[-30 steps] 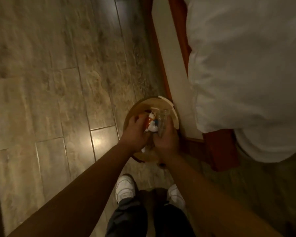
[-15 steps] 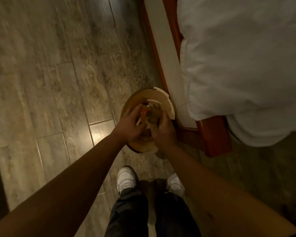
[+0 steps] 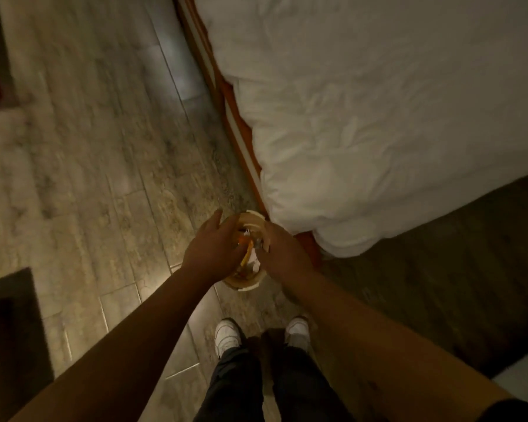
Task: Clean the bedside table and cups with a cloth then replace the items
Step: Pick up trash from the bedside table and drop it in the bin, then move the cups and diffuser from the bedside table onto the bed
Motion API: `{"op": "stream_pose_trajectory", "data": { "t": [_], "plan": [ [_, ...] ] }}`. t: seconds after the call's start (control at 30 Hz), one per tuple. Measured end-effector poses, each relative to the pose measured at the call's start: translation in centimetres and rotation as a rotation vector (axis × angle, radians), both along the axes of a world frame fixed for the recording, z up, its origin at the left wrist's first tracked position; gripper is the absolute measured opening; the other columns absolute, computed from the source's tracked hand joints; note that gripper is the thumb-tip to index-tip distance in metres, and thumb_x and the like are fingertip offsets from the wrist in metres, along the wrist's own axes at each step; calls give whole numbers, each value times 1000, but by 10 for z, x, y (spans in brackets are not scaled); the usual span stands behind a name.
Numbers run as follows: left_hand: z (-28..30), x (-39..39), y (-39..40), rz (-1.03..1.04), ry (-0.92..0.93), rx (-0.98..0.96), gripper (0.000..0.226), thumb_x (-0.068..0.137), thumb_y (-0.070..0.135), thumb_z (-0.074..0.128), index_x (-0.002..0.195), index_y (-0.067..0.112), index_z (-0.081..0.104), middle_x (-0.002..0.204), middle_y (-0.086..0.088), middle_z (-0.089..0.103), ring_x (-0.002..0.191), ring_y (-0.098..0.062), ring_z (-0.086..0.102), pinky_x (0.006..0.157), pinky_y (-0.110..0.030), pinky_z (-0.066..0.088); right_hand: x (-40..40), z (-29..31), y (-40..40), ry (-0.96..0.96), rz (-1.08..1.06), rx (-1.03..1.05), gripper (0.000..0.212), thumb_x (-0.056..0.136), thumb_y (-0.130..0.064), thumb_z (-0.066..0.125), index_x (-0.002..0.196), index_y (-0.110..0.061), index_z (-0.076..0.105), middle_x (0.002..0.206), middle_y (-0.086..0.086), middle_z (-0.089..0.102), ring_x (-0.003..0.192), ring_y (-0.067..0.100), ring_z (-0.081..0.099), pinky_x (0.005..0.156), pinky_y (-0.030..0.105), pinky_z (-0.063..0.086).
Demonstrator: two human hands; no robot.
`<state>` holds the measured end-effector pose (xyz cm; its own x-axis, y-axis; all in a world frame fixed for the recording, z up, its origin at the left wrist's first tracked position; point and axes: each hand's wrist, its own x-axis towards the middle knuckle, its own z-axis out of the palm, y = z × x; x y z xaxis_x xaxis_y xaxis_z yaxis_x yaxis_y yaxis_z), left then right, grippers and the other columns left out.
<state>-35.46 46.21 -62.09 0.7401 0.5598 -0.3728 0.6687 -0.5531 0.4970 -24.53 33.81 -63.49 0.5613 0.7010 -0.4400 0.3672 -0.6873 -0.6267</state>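
Low in the frame's centre, both hands reach over the round table [image 3: 245,288] beside the bed [image 3: 378,117]. The left hand [image 3: 209,251] lies with fingers straight and spread above it. The right hand [image 3: 279,254] curls over blurred items [image 3: 248,254]; whether it grips them cannot be told. White shoes [image 3: 226,335] stand on the tiled floor [image 3: 89,147] below.
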Motion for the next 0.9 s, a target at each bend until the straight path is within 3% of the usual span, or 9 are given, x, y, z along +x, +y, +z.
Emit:
{"op": "stream_pose_trajectory", "data": {
  "t": [0.17, 0.3, 0.47, 0.63, 0.77, 0.9],
  "plan": [
    [109, 16, -9, -90, -34, 91, 68, 85, 50, 61, 144, 31, 31, 155, -12, 26, 137, -35, 32, 103, -51, 37, 15, 106, -43, -112, -56, -90, 74, 88, -55, 51, 148, -24, 22, 153, 6, 31, 137, 28, 33, 109, 44, 31],
    [184, 36, -29, -193, -100, 118, 70, 84, 53, 59, 145, 32, 31, 153, -9, 32, 136, -31, 36, 106, -46, 36, 31, 176, -87, -223, -71, -116, 80, 86, -62, 47, 150, -26, 14, 158, 5, 21, 138, 29, 30, 110, 51, 30],
    [265, 81, -72, -444, -168, 157, 67, 88, 48, 57, 147, 29, 31, 153, -12, 30, 138, -32, 33, 109, -47, 35, 52, 253, -155, -390, -217, -141, 83, 81, -69, 46, 146, -26, 19, 151, 4, 33, 130, 29, 41, 102, 48, 40],
    [328, 137, -138, -626, -246, 216, 67, 89, 51, 53, 148, 35, 23, 155, -8, 28, 138, -30, 31, 106, -51, 38, 76, 304, -231, -410, -396, -199, 88, 77, -74, 44, 147, -28, 14, 156, 4, 24, 136, 30, 35, 107, 50, 36],
    [365, 185, -218, -803, -276, 318, 69, 90, 54, 51, 148, 39, 18, 157, -5, 24, 140, -30, 29, 104, -49, 38, 103, 338, -314, -476, -587, -172, 84, 73, -77, 45, 140, -31, 26, 147, 2, 39, 125, 26, 48, 99, 46, 44],
    [382, 233, -292, -932, -299, 374, 70, 89, 54, 50, 148, 38, 15, 157, -6, 23, 139, -31, 30, 104, -49, 39, 132, 365, -392, -476, -605, -205, 87, 78, -73, 49, 147, -27, 23, 153, 5, 31, 133, 26, 39, 105, 43, 36]
  ]
}}
